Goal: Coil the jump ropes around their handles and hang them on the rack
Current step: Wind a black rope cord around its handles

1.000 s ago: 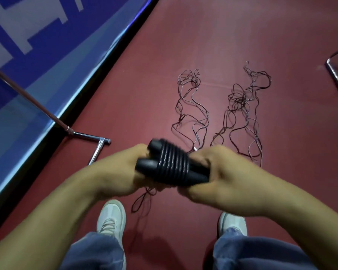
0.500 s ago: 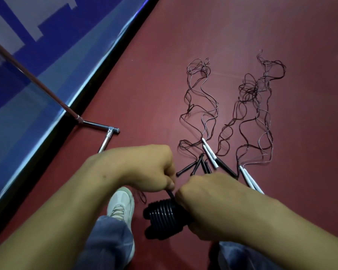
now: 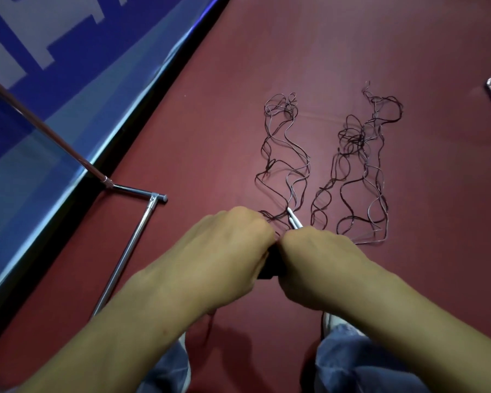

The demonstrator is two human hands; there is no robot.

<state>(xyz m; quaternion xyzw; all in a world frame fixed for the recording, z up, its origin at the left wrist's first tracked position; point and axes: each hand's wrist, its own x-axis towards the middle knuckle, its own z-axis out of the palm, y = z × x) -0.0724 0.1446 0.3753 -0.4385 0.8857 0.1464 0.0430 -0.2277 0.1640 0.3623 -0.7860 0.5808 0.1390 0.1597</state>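
Your left hand (image 3: 233,251) and right hand (image 3: 318,259) are close together, just to the right of the rack's foot (image 3: 131,245). That is the shiny metal bar lying on the red floor (image 3: 352,38). Both hands are curled tight round the black handles (image 3: 271,265). Only a small dark bit shows between them, so I cannot tell how much rope is wound on. A thin cord (image 3: 210,324) hangs down under your left wrist. I think it is the loose end.

Past your hands, farther from the rack's foot, more rope lies on the floor in two wiggly piles. The near heap (image 3: 284,165) is closer to the foot, and the far heap (image 3: 363,171) is more to the right. White handles (image 3: 294,221) poke out just above your right hand, at the bottom of the near heap.

The rope looks thin, light and floppy. It may spring loose if you let go, so keep a thumb pressed on the last turn. The handles look stiff and hard, so they are the best place to hold. Pinch the loose end close to the handles, or it will flop about. The heaps look tangled, so lift them gently by their handles.
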